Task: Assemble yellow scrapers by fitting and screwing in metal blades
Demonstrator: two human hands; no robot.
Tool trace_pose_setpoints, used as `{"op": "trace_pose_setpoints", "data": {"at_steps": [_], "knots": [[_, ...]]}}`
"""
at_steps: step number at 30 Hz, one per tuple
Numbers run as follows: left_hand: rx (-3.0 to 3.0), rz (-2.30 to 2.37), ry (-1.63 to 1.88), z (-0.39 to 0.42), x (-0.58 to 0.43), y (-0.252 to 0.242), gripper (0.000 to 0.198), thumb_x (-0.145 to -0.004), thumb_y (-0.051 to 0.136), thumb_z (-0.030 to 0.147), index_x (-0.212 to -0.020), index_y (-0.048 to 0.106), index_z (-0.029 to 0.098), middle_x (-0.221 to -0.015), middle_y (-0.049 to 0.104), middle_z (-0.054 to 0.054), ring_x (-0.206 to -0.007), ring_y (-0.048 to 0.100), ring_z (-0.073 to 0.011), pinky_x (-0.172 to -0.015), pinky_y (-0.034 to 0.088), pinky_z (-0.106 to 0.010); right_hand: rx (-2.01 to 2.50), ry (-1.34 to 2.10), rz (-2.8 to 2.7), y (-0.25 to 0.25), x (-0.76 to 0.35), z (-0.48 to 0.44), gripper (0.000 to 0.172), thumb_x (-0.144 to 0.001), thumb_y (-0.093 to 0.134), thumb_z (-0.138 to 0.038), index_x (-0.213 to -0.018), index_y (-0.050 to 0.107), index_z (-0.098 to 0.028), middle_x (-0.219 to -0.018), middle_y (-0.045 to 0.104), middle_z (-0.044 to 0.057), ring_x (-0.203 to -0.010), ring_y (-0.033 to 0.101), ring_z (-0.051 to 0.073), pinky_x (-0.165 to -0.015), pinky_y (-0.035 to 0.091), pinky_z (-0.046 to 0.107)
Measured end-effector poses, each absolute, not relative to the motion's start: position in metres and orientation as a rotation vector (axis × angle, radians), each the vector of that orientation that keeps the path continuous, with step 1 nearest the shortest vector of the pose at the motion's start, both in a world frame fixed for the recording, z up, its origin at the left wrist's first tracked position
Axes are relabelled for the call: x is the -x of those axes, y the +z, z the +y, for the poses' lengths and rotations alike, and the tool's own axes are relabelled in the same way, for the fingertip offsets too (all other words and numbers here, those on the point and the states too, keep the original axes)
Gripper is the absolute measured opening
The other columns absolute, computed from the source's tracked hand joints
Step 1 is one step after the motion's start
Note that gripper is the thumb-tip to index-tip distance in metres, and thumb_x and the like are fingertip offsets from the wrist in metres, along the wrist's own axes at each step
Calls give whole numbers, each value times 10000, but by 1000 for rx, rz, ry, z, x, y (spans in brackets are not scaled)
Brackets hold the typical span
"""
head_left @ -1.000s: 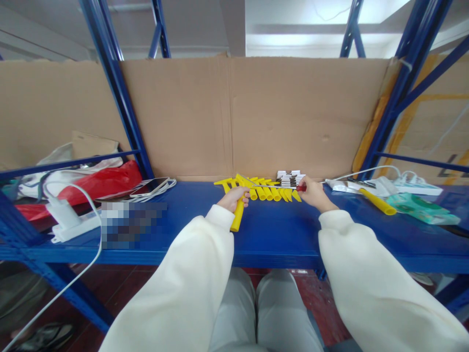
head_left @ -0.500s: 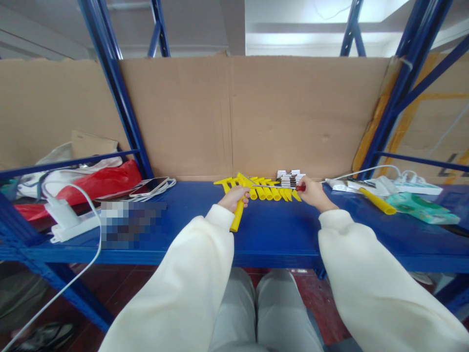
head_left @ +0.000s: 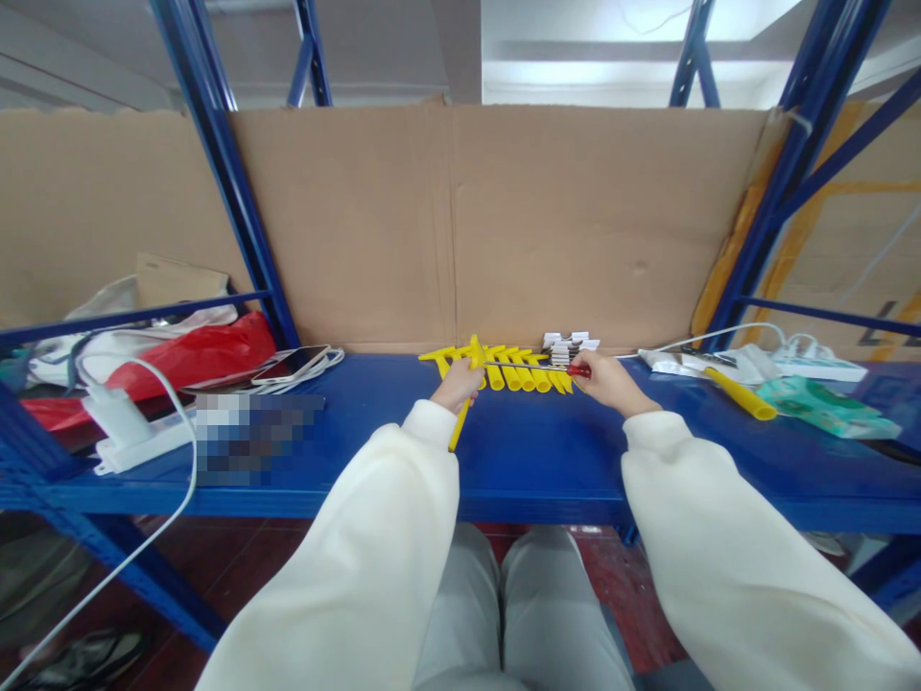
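My left hand (head_left: 459, 386) is closed around a yellow plastic tool handle (head_left: 458, 430), which stands upright with its wider head above my fingers. My right hand (head_left: 602, 380) grips the red handle of a screwdriver (head_left: 579, 370). Its thin metal shaft runs leftward, and the tip meets the head of the yellow handle, though the exact contact point is too small to make out. Behind my hands, several similar yellow handles (head_left: 527, 378) lie side by side in a row. A small stack of white pieces with dark edges (head_left: 571, 347) sits behind the row's right end.
The blue shelf (head_left: 547, 441) is backed by cardboard (head_left: 576, 221). At right are a single yellow handle (head_left: 748, 395), a green packet (head_left: 827, 407) and a white power strip (head_left: 824, 369). At left lie a red bag (head_left: 208, 355), a phone (head_left: 298, 363) and a charger with cable (head_left: 126, 422).
The yellow handle in my left hand has turned, so its head stands more upright. My right hand and the screwdriver have shifted slightly left, and more of the red handle shows.
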State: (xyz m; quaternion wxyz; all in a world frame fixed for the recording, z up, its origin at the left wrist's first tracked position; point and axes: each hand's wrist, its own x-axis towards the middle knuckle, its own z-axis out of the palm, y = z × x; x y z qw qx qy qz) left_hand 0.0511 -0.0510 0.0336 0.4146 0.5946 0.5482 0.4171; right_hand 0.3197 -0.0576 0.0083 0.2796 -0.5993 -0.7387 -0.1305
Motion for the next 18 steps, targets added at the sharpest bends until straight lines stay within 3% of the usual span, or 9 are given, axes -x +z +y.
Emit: {"op": "trace_pose_setpoints", "data": {"at_steps": [9, 18], "knots": [[-1497, 1407, 1114, -33, -41, 26, 117, -866, 556, 69, -850, 579, 183, -455, 406, 82, -355, 369, -84, -408, 259, -191, 1558, -512, -2163, 15, -301, -72, 228, -919, 504, -232, -1062, 675, -189, -1047, 746, 137, -928, 691, 258, -777, 479, 318], [-1447, 1345, 1102, -32, -39, 25, 192, -854, 564, 38, -747, 521, 191, -445, 408, 84, -341, 349, -69, -395, 229, -186, 1787, -607, -2091, 17, -291, -77, 154, -893, 532, -224, -1031, 599, -210, -844, 732, 92, -735, 663, 233, -594, 353, 280]]}}
